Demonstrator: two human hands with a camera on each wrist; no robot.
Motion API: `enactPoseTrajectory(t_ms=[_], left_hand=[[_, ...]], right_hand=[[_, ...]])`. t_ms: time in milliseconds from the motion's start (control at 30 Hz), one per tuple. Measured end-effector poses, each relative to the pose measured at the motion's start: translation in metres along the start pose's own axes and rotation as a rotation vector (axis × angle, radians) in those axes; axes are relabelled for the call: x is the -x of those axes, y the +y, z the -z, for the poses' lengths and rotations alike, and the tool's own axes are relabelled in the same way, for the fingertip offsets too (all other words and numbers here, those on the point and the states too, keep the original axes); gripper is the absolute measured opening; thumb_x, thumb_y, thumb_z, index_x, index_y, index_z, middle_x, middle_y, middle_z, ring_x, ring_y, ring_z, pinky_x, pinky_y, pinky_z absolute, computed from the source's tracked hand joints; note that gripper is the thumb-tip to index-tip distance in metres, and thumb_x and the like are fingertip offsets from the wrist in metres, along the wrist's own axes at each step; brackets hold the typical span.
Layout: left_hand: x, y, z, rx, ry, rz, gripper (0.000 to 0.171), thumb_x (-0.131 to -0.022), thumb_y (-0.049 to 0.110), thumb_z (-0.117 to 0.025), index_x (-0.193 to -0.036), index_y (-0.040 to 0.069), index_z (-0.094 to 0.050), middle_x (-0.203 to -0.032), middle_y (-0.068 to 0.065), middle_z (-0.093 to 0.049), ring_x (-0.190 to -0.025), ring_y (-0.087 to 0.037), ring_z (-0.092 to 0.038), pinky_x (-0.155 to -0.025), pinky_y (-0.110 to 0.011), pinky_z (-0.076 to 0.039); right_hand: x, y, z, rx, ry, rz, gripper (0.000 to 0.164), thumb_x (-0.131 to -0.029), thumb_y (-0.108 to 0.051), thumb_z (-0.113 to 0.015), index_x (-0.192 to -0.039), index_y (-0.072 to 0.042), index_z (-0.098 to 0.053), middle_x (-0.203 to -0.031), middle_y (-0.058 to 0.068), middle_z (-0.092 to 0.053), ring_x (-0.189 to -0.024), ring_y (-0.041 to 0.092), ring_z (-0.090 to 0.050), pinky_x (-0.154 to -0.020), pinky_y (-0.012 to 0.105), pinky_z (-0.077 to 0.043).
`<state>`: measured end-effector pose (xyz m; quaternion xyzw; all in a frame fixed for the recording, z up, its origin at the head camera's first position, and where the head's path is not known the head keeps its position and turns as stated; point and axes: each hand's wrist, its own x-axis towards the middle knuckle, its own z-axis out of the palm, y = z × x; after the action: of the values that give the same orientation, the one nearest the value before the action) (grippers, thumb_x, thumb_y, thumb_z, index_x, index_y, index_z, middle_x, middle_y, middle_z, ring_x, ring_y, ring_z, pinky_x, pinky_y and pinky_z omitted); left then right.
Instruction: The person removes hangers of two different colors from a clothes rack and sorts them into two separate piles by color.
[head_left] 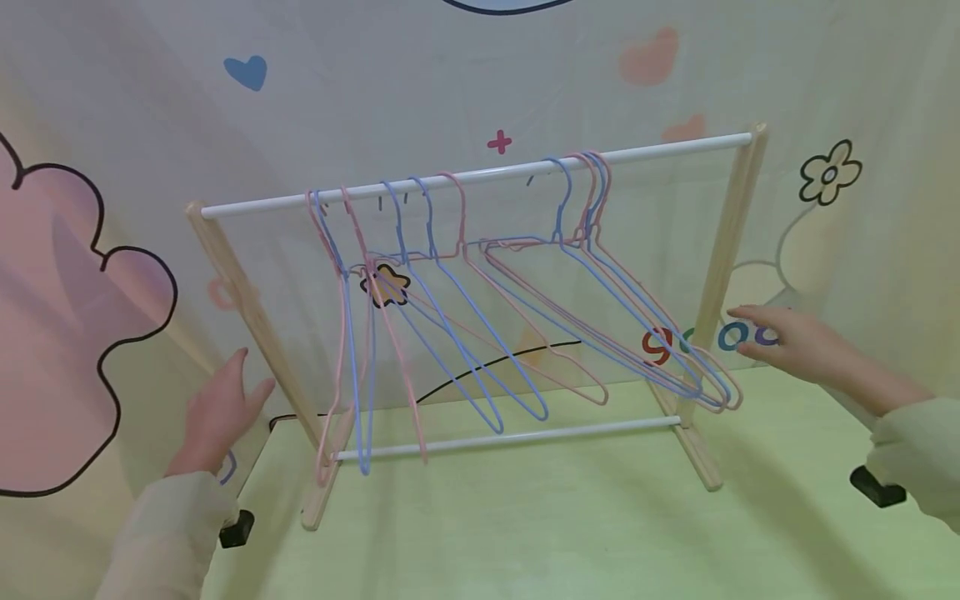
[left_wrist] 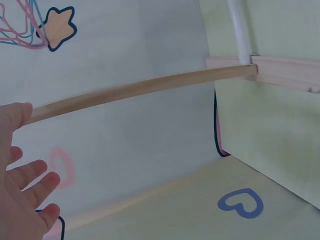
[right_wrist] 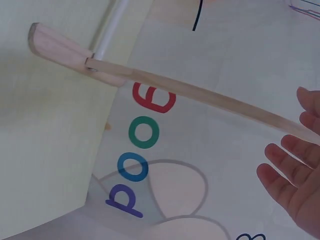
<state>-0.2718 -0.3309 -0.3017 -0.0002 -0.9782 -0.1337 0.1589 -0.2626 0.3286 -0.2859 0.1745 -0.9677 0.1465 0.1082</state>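
A small garment rack with a white top rod [head_left: 495, 175] and wooden side posts stands on the table. Several pink and blue wire hangers hang from the rod in two loose clusters, among them a blue hanger [head_left: 480, 367] and a pink hanger [head_left: 397, 358]. Beside the left post [head_left: 255, 325] is my left hand [head_left: 217, 417], thumb and fingers spread and holding nothing. To the right of the right post [head_left: 723, 250], my right hand [head_left: 810, 350] reaches inward with extended, empty fingers. In the wrist views each hand overlaps or nears a post; contact cannot be told.
The pale green table [head_left: 525, 533] bears the rack's wooden feet, joined by a lower white rod [head_left: 510, 435]. Black clips [head_left: 237, 529] sit at the table's side edges. Behind the rack hangs a printed cloth backdrop [head_left: 420, 100] with hearts, flowers and letters.
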Motion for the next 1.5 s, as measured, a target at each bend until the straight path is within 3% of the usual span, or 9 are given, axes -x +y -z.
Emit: enactPoseTrajectory(t_ms=[233, 400, 567, 867, 1067, 1233, 1500], left_hand=[[-0.008, 0.01, 0.011, 0.129, 0.081, 0.05, 0.067, -0.091, 0.037, -0.04, -0.139, -0.002, -0.014, -0.133, -0.029, -0.033, -0.113, -0.046, -0.039, -0.083, -0.057, -0.035], [-0.014, 0.014, 0.015, 0.182, 0.103, 0.095, 0.067, -0.09, 0.038, -0.042, -0.14, 0.001, -0.015, -0.133, -0.026, -0.036, -0.112, -0.043, -0.043, -0.082, -0.055, -0.037], [-0.021, 0.015, 0.016, 0.22, 0.12, 0.108, 0.066, -0.089, 0.038, -0.042, -0.139, 0.001, -0.018, -0.132, -0.025, -0.038, -0.112, -0.041, -0.043, -0.083, -0.054, -0.037], [-0.03, 0.02, 0.013, 0.322, 0.181, 0.123, 0.064, -0.088, 0.035, -0.045, -0.137, 0.002, -0.022, -0.129, -0.025, -0.042, -0.11, -0.039, -0.046, -0.086, -0.051, -0.037], [-0.033, 0.028, 0.013, 0.361, 0.209, 0.122, 0.059, -0.088, 0.031, -0.049, -0.135, 0.002, -0.028, -0.125, -0.022, -0.046, -0.108, -0.037, -0.048, -0.085, -0.048, -0.039], [-0.035, 0.032, 0.013, 0.374, 0.235, 0.147, 0.053, -0.088, 0.027, -0.049, -0.131, 0.001, -0.033, -0.121, -0.022, -0.049, -0.107, -0.035, -0.05, -0.084, -0.047, -0.04], [-0.038, 0.038, 0.012, 0.396, 0.343, 0.224, 0.034, -0.089, 0.02, -0.047, -0.117, 0.001, -0.048, -0.11, -0.018, -0.058, -0.1, -0.029, -0.056, -0.086, -0.04, -0.042]], right_hand=[[-0.011, -0.021, 0.017, -0.103, 0.015, -0.003, 0.05, -0.084, -0.011, -0.058, -0.128, 0.004, -0.04, -0.113, 0.029, -0.052, -0.091, 0.037, -0.057, -0.064, 0.037, -0.05], [-0.019, -0.034, 0.026, -0.172, -0.012, -0.022, 0.051, -0.084, -0.011, -0.058, -0.13, 0.0, -0.039, -0.105, 0.023, -0.056, -0.077, 0.019, -0.06, -0.057, 0.023, -0.047], [-0.025, -0.046, 0.035, -0.282, -0.07, 0.003, 0.053, -0.085, -0.012, -0.056, -0.133, -0.001, -0.035, -0.101, 0.02, -0.058, -0.069, 0.004, -0.057, -0.058, 0.023, -0.05], [-0.038, -0.066, 0.044, -0.4, -0.217, -0.031, 0.057, -0.086, -0.02, -0.055, -0.136, -0.008, -0.03, -0.106, 0.014, -0.057, -0.081, 0.012, -0.059, -0.065, 0.026, -0.051], [-0.048, -0.077, 0.043, -0.471, -0.283, -0.023, 0.054, -0.087, -0.019, -0.054, -0.134, -0.004, -0.032, -0.105, 0.014, -0.057, -0.086, 0.019, -0.058, -0.07, 0.029, -0.05], [-0.054, -0.08, 0.038, -0.483, -0.289, -0.017, 0.043, -0.087, -0.012, -0.053, -0.127, 0.0, -0.041, -0.09, 0.01, -0.059, -0.074, 0.015, -0.057, -0.066, 0.029, -0.05], [-0.057, -0.082, 0.032, -0.477, -0.262, -0.03, 0.021, -0.088, -0.005, -0.05, -0.108, 0.002, -0.048, -0.079, 0.009, -0.055, -0.063, 0.015, -0.051, -0.058, 0.024, -0.048]])
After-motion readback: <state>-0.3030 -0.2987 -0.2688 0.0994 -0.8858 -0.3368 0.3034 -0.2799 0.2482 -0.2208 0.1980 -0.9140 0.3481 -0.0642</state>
